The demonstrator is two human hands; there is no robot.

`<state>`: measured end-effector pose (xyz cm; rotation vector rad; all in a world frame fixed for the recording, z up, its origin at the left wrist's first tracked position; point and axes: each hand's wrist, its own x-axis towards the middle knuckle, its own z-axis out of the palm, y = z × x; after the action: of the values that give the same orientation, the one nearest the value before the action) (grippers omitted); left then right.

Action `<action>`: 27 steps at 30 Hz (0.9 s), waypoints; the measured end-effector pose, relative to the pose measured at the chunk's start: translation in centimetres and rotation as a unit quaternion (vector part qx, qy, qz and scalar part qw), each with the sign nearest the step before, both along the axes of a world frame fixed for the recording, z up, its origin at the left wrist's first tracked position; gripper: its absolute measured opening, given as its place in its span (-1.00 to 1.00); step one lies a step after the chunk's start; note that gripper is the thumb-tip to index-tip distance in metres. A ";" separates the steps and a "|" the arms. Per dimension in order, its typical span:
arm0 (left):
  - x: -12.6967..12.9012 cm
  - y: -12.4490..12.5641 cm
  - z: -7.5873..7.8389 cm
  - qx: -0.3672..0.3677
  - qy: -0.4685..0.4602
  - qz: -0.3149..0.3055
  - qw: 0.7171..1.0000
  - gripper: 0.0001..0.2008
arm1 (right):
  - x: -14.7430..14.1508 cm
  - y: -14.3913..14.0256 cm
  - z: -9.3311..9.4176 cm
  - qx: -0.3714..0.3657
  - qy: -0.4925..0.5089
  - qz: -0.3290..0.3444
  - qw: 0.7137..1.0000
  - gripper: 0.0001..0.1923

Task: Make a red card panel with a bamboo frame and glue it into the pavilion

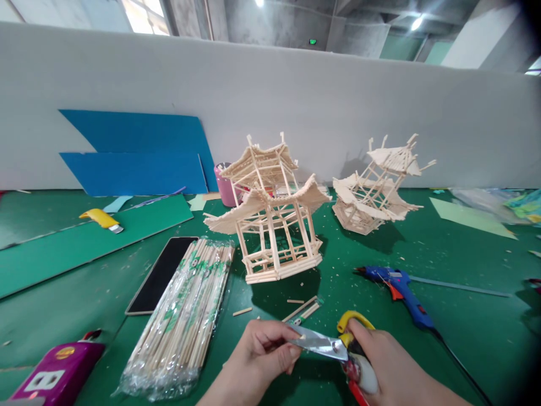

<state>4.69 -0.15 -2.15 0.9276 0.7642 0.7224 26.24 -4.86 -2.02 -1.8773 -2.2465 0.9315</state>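
My right hand point(382, 355) grips a pair of scissors point(323, 345) with yellow, red and white on the handles. The blades point left and lie against the fingertips of my left hand point(268, 352). That hand is closed in a pinch on a short piece of wooden stick, largely hidden by fingers and blades. Just beyond the hands, a few cut stick pieces point(302, 310) lie on the green table. Behind them stands a two-tiered pavilion model point(276, 225) built of wooden sticks. A clear plastic pack of chopsticks point(181, 316) lies left of my left hand.
A blue glue gun point(399, 287) lies at right, its cord running forward. Another stick pavilion point(376, 192) leans behind it. At left are a phone point(154, 282), a purple power strip point(59, 369), a yellow utility knife point(101, 220) and blue boards point(143, 163).
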 end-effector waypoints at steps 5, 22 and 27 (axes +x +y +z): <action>0.0 0.5 0.7 -0.006 0.003 -0.008 1.000 -0.83 | 0.2 0.0 0.0 0.038 -0.015 -0.042 0.998 -0.77; 0.3 0.9 1.0 -0.085 -0.053 -0.088 0.991 -0.80 | 1.1 1.0 1.6 0.083 -0.016 0.015 0.996 -0.49; 0.3 1.0 1.0 -0.094 -0.062 -0.096 0.989 -0.84 | 1.3 0.9 1.4 0.084 -0.010 0.026 0.996 -0.47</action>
<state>5.00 0.83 -1.16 0.7646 0.6119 0.5244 27.53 -3.98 -0.59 -1.7743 -2.3145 0.7080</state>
